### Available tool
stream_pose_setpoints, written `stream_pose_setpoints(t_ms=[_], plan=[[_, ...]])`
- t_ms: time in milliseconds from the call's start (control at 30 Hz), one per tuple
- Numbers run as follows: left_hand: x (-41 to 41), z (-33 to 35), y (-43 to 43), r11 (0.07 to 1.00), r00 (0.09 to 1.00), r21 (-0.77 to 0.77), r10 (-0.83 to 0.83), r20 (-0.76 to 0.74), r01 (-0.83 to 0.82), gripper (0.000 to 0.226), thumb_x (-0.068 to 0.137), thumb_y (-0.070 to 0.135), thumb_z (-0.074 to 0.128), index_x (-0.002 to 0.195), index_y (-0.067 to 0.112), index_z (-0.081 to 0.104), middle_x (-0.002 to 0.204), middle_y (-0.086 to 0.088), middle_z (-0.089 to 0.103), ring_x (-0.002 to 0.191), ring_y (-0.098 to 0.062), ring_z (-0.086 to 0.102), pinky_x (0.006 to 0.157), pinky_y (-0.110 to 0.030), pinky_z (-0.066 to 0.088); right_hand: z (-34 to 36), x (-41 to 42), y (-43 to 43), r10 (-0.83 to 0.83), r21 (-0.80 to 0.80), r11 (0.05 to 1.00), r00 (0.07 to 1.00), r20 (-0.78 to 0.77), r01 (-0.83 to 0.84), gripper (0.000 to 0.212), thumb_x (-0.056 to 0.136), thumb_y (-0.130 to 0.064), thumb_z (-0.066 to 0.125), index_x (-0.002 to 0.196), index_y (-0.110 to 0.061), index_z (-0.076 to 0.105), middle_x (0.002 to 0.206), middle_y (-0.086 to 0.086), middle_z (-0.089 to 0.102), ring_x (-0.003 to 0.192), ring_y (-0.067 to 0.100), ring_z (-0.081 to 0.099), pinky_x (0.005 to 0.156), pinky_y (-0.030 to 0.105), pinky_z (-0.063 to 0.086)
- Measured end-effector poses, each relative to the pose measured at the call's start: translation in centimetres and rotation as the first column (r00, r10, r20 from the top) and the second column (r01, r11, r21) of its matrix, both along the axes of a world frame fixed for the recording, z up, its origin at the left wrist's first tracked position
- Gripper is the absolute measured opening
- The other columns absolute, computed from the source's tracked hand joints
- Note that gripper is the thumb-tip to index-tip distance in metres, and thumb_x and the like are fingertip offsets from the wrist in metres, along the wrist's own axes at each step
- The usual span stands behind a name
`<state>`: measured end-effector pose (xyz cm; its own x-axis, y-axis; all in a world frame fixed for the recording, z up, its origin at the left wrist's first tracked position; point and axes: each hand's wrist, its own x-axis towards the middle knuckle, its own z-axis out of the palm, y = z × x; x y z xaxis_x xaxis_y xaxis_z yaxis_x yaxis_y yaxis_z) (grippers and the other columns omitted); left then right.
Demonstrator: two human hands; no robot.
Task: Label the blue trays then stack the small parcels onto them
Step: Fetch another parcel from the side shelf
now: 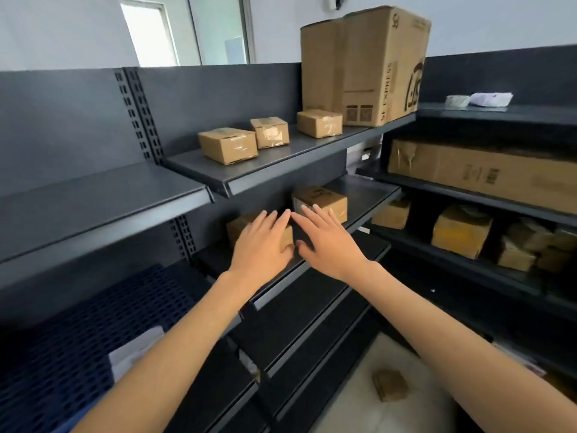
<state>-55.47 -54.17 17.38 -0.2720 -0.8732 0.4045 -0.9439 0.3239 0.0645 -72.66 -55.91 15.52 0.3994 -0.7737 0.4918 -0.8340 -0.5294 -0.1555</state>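
1. Blue tray [93, 323]: its perforated surface lies low and well to the left of my fingers, under my left forearm, with a white paper [134, 351] resting on it.
2. My left hand [260, 245] lies flat on a small parcel [237, 228] on the middle shelf [368, 198]; the fingers [274, 218] are spread fairly wide over its top and the thumb sits at its near right corner, but I cannot tell whether they grip it or only rest.
3. My right hand [327, 242] hovers just right of the left one, fingers wide and flat, holding nothing; our index fingertips nearly meet.
4. Just beyond my right fingertips sits a second small parcel [324, 200] with a white label, on the same shelf; whether I touch it I cannot tell.
5. Above my fingers, on the upper shelf [281, 164], three small boxes [228, 145] stand in a row, with a large carton [365, 67] to their right.
6. Far right of my fingers, more cartons [462, 232] fill the neighbouring shelves.
7. Below my right wrist, one small box [390, 384] lies on the floor.
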Motion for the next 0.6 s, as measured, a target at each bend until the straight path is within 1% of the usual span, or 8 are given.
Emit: stream_pose_setpoints(t_ms=[100, 200, 300, 367, 467, 600], plan=[[-4.6, 2.0, -2.1, 0.997, 0.994, -0.026, -0.068, -0.084, 0.066, 0.07, 0.094, 0.038, 0.054, 0.152, 0.022, 0.017, 0.158, -0.003, 0.027, 0.147, -0.02, 0.019, 0.114, -0.039, 0.027, 1.8, -3.6, -1.4, -0.028, -0.033, 0.999, 0.998, 0.062, 0.03, 0.061, 0.095, -0.033, 0.048, 0.151, -0.021, 0.026, 0.158, 0.005, 0.027, 0.148, 0.024, 0.015, 0.121, 0.046, 0.01], [-6.9, 5.1, -4.0, 0.992, 0.986, -0.099, -0.086, -0.144, 0.073, 0.068, 0.094, 0.029, 0.055, 0.152, 0.023, 0.019, 0.159, -0.001, 0.025, 0.147, -0.017, 0.017, 0.113, -0.038, 0.028, 4.9, -5.3, -3.8, 0.001, -0.129, 0.992, 0.992, 0.124, 0.015, 0.059, 0.096, -0.029, 0.05, 0.15, -0.02, 0.029, 0.156, 0.004, 0.032, 0.147, 0.022, 0.02, 0.121, 0.045, 0.012], [-6.7, 9.6, -6.2, 0.972, 0.986, -0.226, -0.088, -0.14, 0.054, 0.067, 0.092, 0.026, 0.058, 0.15, 0.028, 0.023, 0.158, 0.002, 0.026, 0.147, -0.016, 0.017, 0.113, -0.038, 0.028, 8.9, -4.9, -7.2, 0.073, -0.231, 0.972, 0.986, 0.15, -0.037, 0.058, 0.096, -0.029, 0.052, 0.149, -0.019, 0.032, 0.155, 0.004, 0.033, 0.146, 0.022, 0.022, 0.121, 0.043, 0.014], [-5.1, 12.0, -8.2, 0.962, 0.989, -0.271, -0.074, -0.128, 0.037, 0.068, 0.091, 0.026, 0.06, 0.149, 0.03, 0.025, 0.158, 0.002, 0.026, 0.147, -0.016, 0.017, 0.114, -0.038, 0.025, 10.9, -3.4, -9.7, 0.148, -0.278, 0.955, 0.978, 0.148, -0.103, 0.058, 0.096, -0.03, 0.051, 0.149, -0.018, 0.032, 0.155, 0.004, 0.033, 0.146, 0.022, 0.023, 0.12, 0.042, 0.016], [-1.6, 14.2, -11.0, 0.972, 0.992, -0.231, 0.015, -0.127, -0.044, 0.069, 0.091, 0.028, 0.06, 0.15, 0.031, 0.025, 0.159, -0.001, 0.024, 0.148, -0.019, 0.012, 0.117, -0.039, 0.018, 13.0, -0.2, -13.7, 0.243, -0.268, 0.943, 0.959, 0.143, -0.199, 0.058, 0.095, -0.029, 0.053, 0.148, -0.017, 0.034, 0.154, 0.006, 0.035, 0.145, 0.026, 0.024, 0.119, 0.042, 0.019], [2.8, 15.2, -13.1, 0.951, 0.976, -0.22, 0.211, -0.063, -0.219, 0.076, 0.087, 0.036, 0.064, 0.151, 0.031, 0.022, 0.16, -0.006, 0.02, 0.149, -0.023, 0.008, 0.119, -0.046, 0.02, 14.3, 4.3, -17.7, 0.356, -0.211, 0.922, 0.925, 0.132, -0.324, 0.06, 0.092, -0.027, 0.058, 0.147, -0.02, 0.036, 0.154, 0.009, 0.034, 0.144, 0.028, 0.026, 0.115, 0.041, 0.028]])
